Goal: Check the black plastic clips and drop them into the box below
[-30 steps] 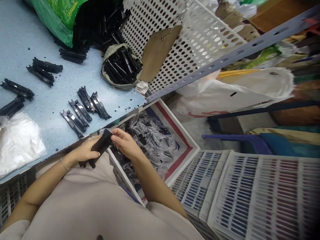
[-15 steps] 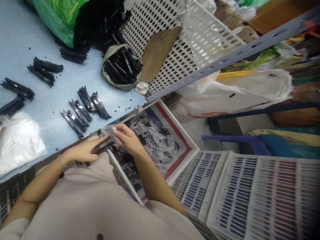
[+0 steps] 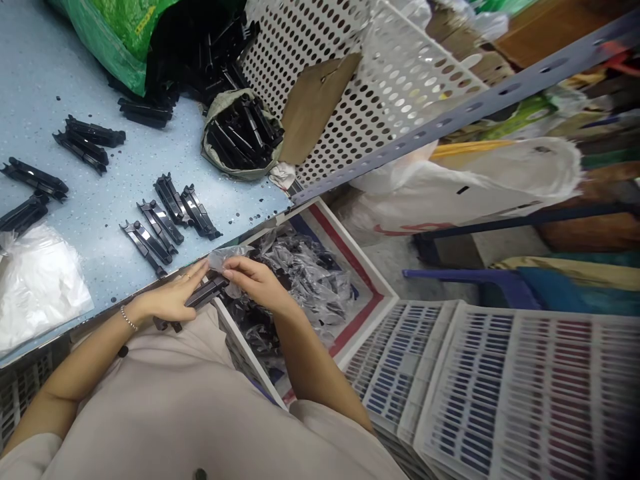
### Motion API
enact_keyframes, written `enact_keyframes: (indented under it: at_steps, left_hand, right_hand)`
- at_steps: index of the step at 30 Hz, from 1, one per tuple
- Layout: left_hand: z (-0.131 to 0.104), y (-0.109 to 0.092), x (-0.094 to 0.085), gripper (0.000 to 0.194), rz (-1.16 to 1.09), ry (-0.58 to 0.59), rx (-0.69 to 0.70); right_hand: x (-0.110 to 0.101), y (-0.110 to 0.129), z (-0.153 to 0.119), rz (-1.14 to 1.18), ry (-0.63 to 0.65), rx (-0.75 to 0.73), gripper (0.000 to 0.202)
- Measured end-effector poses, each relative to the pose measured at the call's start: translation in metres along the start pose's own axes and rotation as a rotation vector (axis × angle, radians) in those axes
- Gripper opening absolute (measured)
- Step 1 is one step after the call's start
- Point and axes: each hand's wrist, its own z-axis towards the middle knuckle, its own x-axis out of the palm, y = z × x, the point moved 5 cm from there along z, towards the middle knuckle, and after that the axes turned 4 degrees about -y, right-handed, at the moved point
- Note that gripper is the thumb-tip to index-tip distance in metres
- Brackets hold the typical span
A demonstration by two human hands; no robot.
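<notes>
My left hand (image 3: 173, 299) is closed around a black plastic part (image 3: 207, 291), whose far end points toward my right hand. My right hand (image 3: 255, 279) pinches a small clear plastic bag (image 3: 227, 257) at that end of the part. The bag's mouth lies by my left fingertips; how far the part reaches into it is hard to make out. Beyond my hands, several black plastic parts (image 3: 160, 221) lie in pairs on the blue speckled table (image 3: 245, 193).
A stack of clear bags (image 3: 45, 287) lies at the table's left. A round sack (image 3: 210, 143) of black parts and a green bag (image 3: 115, 40) stand at the back. Below my right arm is a crate (image 3: 360, 333) of bagged parts. White slatted crates (image 3: 465, 373) stand at right.
The clear bag has shifted up and toward the right, its opening now spread over the end of the black part. My right hand has turned slightly; my left fingers now reach the bag.
</notes>
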Motion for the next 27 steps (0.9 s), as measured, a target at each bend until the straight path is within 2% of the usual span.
enact_keyframes:
  at_steps: [3,6,9,11,14,17,21,24,27]
  left_hand:
    - [0.001,0.008,0.003,0.108,-0.103,-0.031,0.012]
    - [0.004,0.013,0.003,0.104,-0.159,-0.124,-0.005]
    - [0.009,0.014,0.001,0.093,-0.167,-0.254,-0.026]
    - [0.013,0.016,-0.001,0.079,-0.209,-0.336,-0.071]
    - [0.016,0.019,-0.004,0.061,-0.376,-0.447,-0.16]
    - [0.015,0.016,-0.001,0.061,-0.551,-0.534,-0.219]
    - [0.002,0.006,0.013,0.056,-0.858,-0.544,-0.244]
    - [-0.019,0.008,0.026,0.056,-1.044,-0.498,-0.32]
    - [-0.042,0.015,0.035,0.054,-1.114,-0.424,-0.406]
  right_hand:
    - [-0.005,0.001,-0.003,-0.009,-0.043,-0.019,0.025]
    - [-0.003,0.005,-0.008,-0.145,-0.062,-0.117,0.022]
    - [0.012,0.007,-0.014,-0.319,-0.022,-0.238,0.02]
    - [0.025,0.005,-0.018,-0.388,0.018,-0.283,0.02]
    - [0.037,-0.001,-0.023,-0.393,0.016,-0.297,0.02]
    - [0.041,-0.004,-0.026,-0.29,-0.013,-0.285,0.019]
    - [0.045,-0.016,-0.032,-0.062,0.029,-0.164,0.017]
    - [0.049,-0.036,-0.04,0.139,0.052,0.044,0.021]
    - [0.056,-0.057,-0.048,0.331,0.082,0.246,0.029]
